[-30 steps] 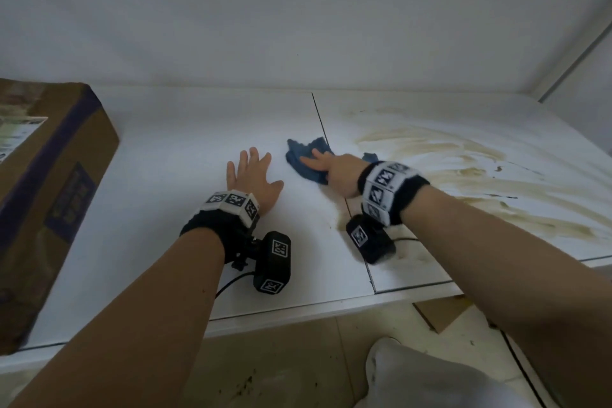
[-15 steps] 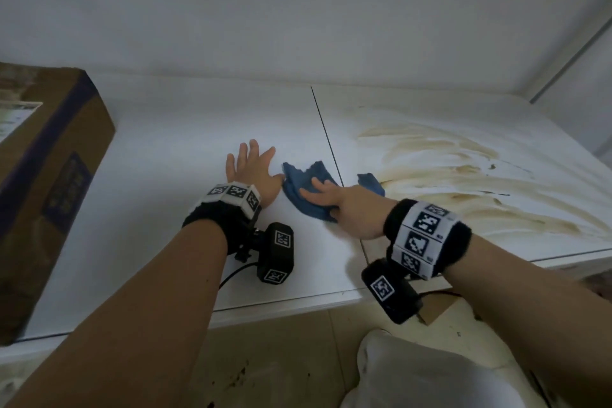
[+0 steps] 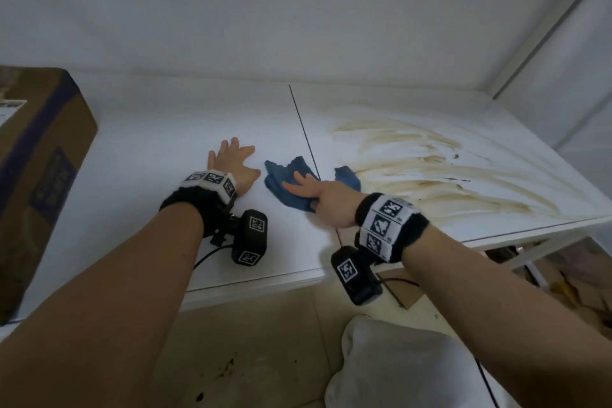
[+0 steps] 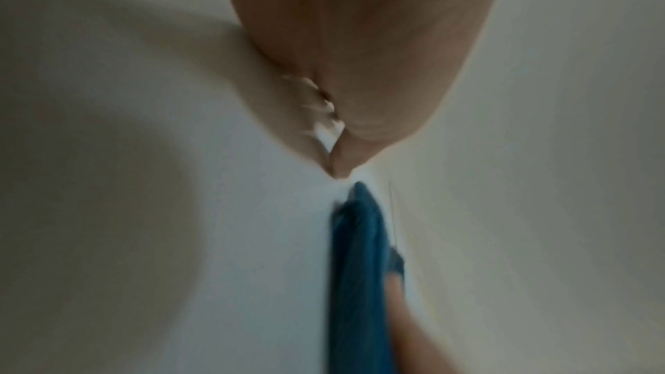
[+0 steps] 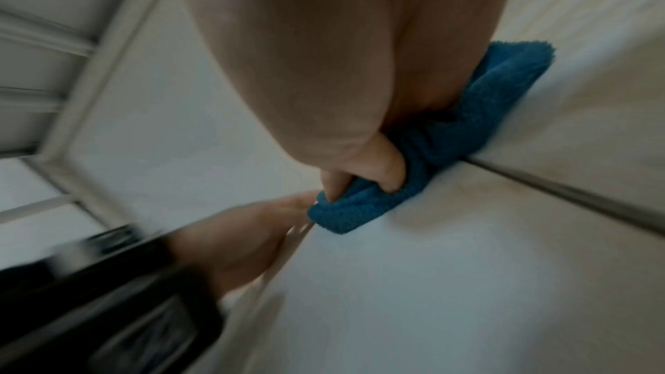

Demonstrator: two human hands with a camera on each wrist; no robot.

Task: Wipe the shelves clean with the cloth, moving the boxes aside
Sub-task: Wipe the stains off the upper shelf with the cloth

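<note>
The crumpled blue terry cloth, bunched on the white shelf under the gripping right hand beside the flat, spread left hand, is best pressed firmly through the brown streaks.

Below me the floor is pale tile with dark specks near its lower middle, and a white bundle lies on it at the bottom right. A scrap of brown cardboard pokes out on the floor under the front edge, and more clutter sits in the shadow at the far right, too dim for me to make out. Behind everything stands a plain white wall, with a pale upright post at the right corner.
</note>
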